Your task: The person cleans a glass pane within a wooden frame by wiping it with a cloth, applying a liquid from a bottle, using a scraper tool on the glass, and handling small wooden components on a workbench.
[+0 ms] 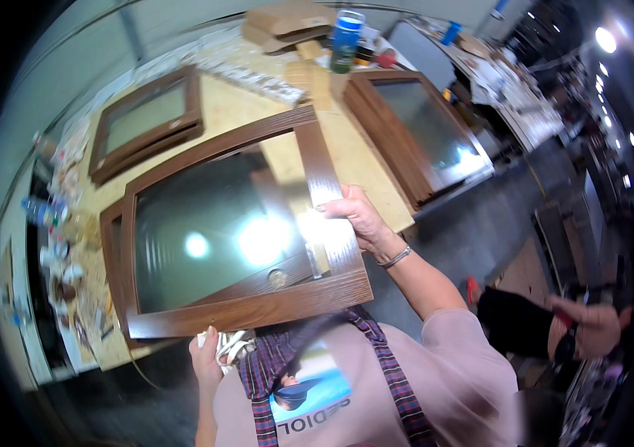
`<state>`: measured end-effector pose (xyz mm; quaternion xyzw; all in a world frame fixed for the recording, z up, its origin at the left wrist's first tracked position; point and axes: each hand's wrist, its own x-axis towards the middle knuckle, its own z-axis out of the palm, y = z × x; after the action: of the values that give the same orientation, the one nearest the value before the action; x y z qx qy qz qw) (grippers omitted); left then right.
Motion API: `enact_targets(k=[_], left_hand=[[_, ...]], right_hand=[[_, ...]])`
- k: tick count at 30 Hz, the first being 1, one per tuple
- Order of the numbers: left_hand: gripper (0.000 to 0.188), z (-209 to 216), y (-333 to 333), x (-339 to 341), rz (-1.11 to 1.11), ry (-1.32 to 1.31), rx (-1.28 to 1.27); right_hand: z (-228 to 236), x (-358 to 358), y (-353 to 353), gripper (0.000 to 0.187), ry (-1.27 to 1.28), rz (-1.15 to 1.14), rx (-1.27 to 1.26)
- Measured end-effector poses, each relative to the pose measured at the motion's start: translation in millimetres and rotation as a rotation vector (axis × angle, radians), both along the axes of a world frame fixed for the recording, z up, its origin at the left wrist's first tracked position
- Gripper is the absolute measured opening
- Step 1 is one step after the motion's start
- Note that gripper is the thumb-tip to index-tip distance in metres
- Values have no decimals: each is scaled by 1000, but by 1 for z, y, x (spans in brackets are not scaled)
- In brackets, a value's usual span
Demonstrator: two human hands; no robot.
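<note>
A brown wood-grain cabinet door frame (pixel 250 309) with a glass pane (pixel 198 201) is held tilted in front of me, over the worktable. My right hand (pixel 358 216) grips its right side, thumb on the face. At the lower left edge, my left hand (pixel 209 361) is closed around a bunched white cloth (pixel 233 346); some fingers are hidden, and it lies against or just below the frame. Bright lamp reflections show on the glass. Another brown frame (pixel 114 261) lies partly hidden behind the held one.
Brown framed glass doors are stacked at the table's (pixel 235 97) far left (pixel 194 104) and right (pixel 388 134). A blue-and-green canister (pixel 345 41) and cardboard (pixel 287 26) stand at the back. Bottles and clutter (pixel 56 212) line the left side. Another person (pixel 518 320) is at the right.
</note>
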<state>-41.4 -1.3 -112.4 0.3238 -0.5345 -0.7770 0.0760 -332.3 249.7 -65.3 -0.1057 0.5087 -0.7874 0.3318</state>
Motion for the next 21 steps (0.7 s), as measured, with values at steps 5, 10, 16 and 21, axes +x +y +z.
enact_targets(k=[5, 10, 16, 21], left_hand=[[14, 39, 28, -67, -108, 35, 56], [9, 72, 89, -206, -319, 57, 135], [8, 30, 146, -404, -547, -24, 244], [10, 2, 204, -526, -718, -90, 204]], right_hand=[[21, 11, 79, 15, 16, -311, 32], [4, -1, 174, 16, 97, -599, 52], [-26, -57, 211, 18, 152, -1041, -35], [-60, -117, 246, 23, 159, -1227, -112]])
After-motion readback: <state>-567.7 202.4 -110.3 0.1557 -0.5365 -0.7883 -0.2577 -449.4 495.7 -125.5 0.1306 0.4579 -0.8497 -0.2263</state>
